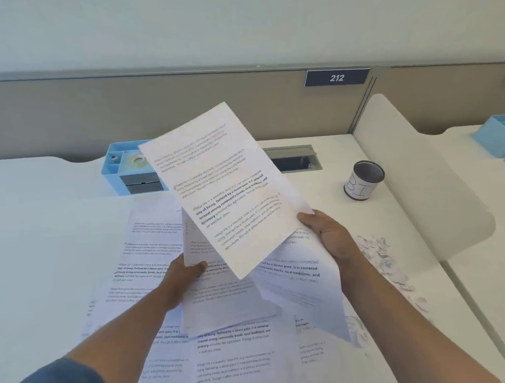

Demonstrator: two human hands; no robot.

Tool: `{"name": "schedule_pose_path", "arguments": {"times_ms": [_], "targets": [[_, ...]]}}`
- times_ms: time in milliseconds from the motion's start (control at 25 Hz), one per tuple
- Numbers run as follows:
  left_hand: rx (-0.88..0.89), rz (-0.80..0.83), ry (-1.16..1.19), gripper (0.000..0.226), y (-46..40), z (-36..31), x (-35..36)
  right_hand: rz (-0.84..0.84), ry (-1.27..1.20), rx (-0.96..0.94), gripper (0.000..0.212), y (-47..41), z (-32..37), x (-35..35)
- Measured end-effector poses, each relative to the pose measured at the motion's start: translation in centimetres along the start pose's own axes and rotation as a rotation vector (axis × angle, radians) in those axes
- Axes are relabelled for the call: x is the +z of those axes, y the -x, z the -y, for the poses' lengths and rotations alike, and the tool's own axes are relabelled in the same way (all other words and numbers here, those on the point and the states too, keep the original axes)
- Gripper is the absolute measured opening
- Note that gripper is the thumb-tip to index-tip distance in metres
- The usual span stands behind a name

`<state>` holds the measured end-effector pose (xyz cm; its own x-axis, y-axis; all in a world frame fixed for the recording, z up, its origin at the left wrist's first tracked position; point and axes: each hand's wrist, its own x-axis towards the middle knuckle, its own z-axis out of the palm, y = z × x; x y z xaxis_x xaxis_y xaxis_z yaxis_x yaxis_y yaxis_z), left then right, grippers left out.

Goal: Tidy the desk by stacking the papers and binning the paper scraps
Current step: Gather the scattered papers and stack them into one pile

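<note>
My right hand [331, 235] pinches the edge of a printed sheet [224, 187] held up and tilted above the desk. My left hand [182, 271] grips a second printed sheet [194, 244] that stands behind the first. Several more printed papers [233, 347] lie spread and overlapping on the white desk [43, 246] below both hands. A heap of torn paper scraps [380, 260] lies on the desk to the right of my right hand. A small black mesh cup with a white hand-lettered label, the bin [363, 181], stands at the back right.
A light blue desk organiser [127, 171] with a tape roll stands at the back, partly hidden by the raised sheet. A grey cable slot [293, 158] is behind it. A white rounded divider [420, 182] borders the desk on the right, with another blue organiser [500, 137] beyond.
</note>
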<state>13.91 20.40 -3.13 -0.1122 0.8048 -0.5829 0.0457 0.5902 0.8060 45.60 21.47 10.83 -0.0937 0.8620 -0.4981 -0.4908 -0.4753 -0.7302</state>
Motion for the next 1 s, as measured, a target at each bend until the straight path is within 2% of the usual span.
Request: {"name": "schedule_pose_path", "arguments": {"times_ms": [80, 160, 240, 320, 520, 760, 920, 1000], "targets": [[0.007, 0.028, -0.004, 0.022, 0.6, -0.6, 0.1, 0.040, -0.012, -0.003, 0.035, -1.0, 0.2, 0.8], [0.013, 0.092, -0.012, 0.020, 1.2, -1.2, 0.0, 0.043, 0.012, -0.018, 0.023, -2.4, -0.2, 1.4], [-0.001, 0.153, 0.031, 0.032, 1.6, -1.7, -0.2, 0.016, 0.124, -0.035, 0.012, -4.2, -1.1, 1.7], [0.050, 0.187, -0.069, 0.048, 1.5, -1.5, -0.3, -0.026, 0.299, -0.046, 0.008, -6.1, -2.3, 1.4], [-0.014, 0.181, 0.047, 0.059, 0.7, -1.1, -0.6, -0.072, 0.480, -0.043, 0.009, -9.7, -5.1, 1.4], [-0.095, 0.154, 0.168, 0.049, 0.1, -1.0, -0.6, -0.094, 0.524, -0.045, 0.012, -12.9, -6.9, 2.7], [0.015, 0.142, -0.002, 0.071, 0.6, -0.6, -0.7, -0.087, 0.533, -0.011, 0.011, -14.1, -7.8, 3.6], [0.044, 0.088, -0.068, 0.064, 0.3, -0.1, -0.5, -0.148, 0.585, -0.070, 0.009, -14.1, -7.8, 4.0]]}}
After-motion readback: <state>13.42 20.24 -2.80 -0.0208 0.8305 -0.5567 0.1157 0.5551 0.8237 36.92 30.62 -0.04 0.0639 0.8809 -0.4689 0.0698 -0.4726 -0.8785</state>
